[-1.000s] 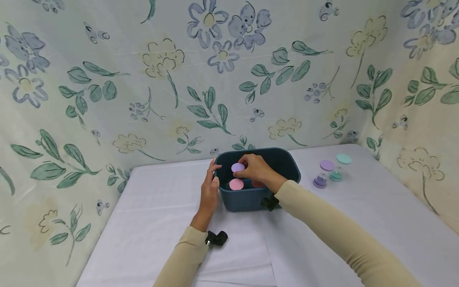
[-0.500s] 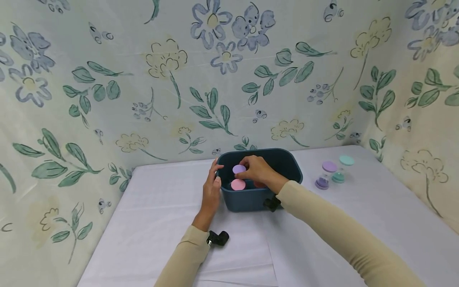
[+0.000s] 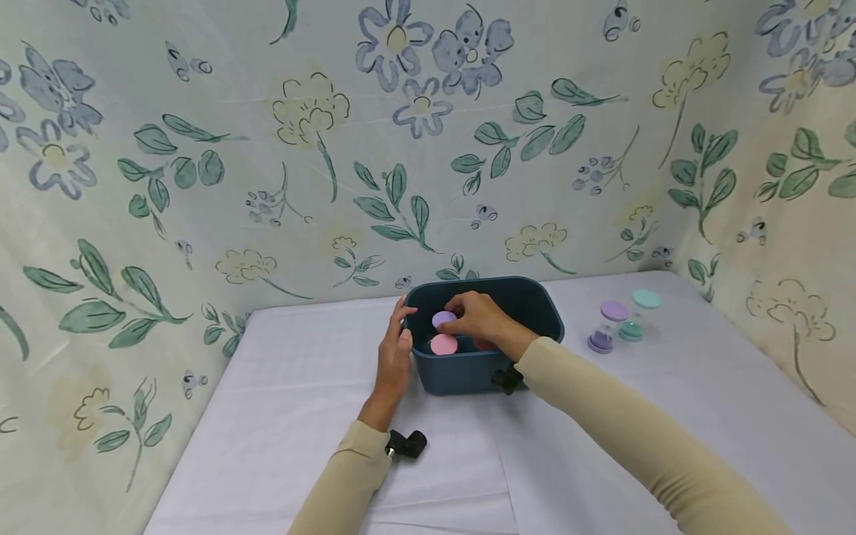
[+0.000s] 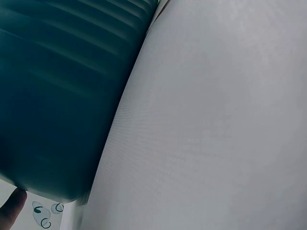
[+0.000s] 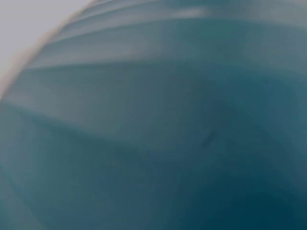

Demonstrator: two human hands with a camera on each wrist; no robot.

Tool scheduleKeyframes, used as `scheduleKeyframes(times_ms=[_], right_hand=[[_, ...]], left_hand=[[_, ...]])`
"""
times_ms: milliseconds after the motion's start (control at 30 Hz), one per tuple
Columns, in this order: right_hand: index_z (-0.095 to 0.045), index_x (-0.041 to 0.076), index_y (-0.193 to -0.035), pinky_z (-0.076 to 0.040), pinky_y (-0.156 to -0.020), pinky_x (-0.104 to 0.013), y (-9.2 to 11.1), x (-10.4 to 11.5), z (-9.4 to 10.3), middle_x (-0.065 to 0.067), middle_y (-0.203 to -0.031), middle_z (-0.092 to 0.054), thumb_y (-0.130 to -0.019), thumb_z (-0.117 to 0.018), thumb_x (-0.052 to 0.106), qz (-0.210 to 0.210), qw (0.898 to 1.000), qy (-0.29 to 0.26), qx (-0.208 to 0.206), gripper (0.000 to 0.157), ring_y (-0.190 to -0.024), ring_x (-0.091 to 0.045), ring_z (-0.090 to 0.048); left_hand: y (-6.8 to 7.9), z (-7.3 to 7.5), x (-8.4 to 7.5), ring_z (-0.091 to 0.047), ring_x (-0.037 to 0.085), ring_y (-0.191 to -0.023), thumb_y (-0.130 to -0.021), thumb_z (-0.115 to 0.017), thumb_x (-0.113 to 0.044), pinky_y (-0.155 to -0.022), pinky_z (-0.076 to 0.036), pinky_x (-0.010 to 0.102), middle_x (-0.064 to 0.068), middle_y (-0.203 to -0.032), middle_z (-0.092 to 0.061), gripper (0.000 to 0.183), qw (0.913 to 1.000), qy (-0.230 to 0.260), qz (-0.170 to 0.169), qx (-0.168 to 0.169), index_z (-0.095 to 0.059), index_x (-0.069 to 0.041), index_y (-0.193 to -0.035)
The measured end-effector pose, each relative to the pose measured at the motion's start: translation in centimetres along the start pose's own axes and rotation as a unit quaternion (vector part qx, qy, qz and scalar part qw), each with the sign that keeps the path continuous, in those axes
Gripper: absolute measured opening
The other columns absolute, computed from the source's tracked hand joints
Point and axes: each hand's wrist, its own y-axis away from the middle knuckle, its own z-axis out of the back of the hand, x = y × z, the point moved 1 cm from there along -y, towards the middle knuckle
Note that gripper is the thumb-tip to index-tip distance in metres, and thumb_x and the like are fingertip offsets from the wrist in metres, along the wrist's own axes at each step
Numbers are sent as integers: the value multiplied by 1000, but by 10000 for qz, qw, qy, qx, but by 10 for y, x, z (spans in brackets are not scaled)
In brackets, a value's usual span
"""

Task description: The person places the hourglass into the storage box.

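In the head view my right hand (image 3: 480, 315) reaches into a dark blue bin (image 3: 461, 374) and pinches a purple sand timer (image 3: 443, 319) by its round cap. A pink sand timer (image 3: 444, 344) stands just in front of it in the bin, only its top showing. Partly covered by the right hand is a red round top (image 3: 483, 344). My left hand (image 3: 393, 362) rests against the bin's left side with its fingers extended. In the left wrist view, one fingertip (image 4: 18, 197) touches the bin wall (image 4: 57, 110); the right wrist view shows only the bin's ribbed outer wall (image 5: 144, 105) up close.
On the white-covered table (image 3: 301, 386), right of the bin, stand a sand timer with purple ends (image 3: 607, 327) and one with teal ends (image 3: 640, 315). A floral cloth (image 3: 334, 223) hangs behind the table and along its right side.
The purple sand timer has sunk slightly lower in the bin with my right hand. The head view has shifted a little; my left hand stays against the bin.
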Motion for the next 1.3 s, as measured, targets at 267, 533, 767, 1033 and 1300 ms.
scheduleKeyframes(times_ms=[267, 533, 767, 1033, 1300], right_hand=[[-61, 4, -126, -54, -85, -43, 5, -2, 2, -11, -117, -65, -82, -75, 37, -73, 9993, -343, -154, 57, -100, -25, -63], [-60, 4, -127, -52, -90, -40, 9, -1, 10, -11, -120, -65, -84, -73, 36, 230, 9979, -414, -451, 55, -107, -25, -62], [-59, 8, -129, -51, -92, -41, 14, -1, 21, -8, -122, -65, -84, -72, 41, 196, 9962, -622, -576, 58, -111, -23, -62], [-59, 7, -128, -50, -93, -41, 25, -13, 38, -8, -120, -65, -86, -70, 38, 361, 9921, -870, -830, 53, -111, -24, -61], [-59, 7, -129, -50, -93, -44, 36, -29, 54, -9, -122, -65, -85, -70, 41, 468, 9882, -1048, -1016, 56, -111, -26, -62]], left_hand=[[0, -1, 5, -25, 33, -143, -97, -32, -11, -111, -27, 53, 13, -157, -26, 41, 10000, 15, -21, -10, -45, 4, -132], [-2, -9, 45, -24, 25, -144, -99, -31, -16, -111, -27, 53, 9, -158, -25, 40, 10000, -31, -29, -48, -45, -7, -136], [-2, -9, 49, -24, 18, -144, -100, -30, -33, -111, -29, 51, 6, -158, -25, 42, 9999, -57, -149, -66, -44, -18, -136], [-3, -10, 47, -24, 20, -144, -100, -29, -32, -111, -27, 53, 3, -159, -25, 42, 9998, -106, -164, -82, -44, -17, -136], [-3, -10, 45, -22, 18, -145, -98, -30, -32, -111, -26, 53, 3, -159, -25, 42, 9997, -182, -85, -124, -44, -17, -135]])
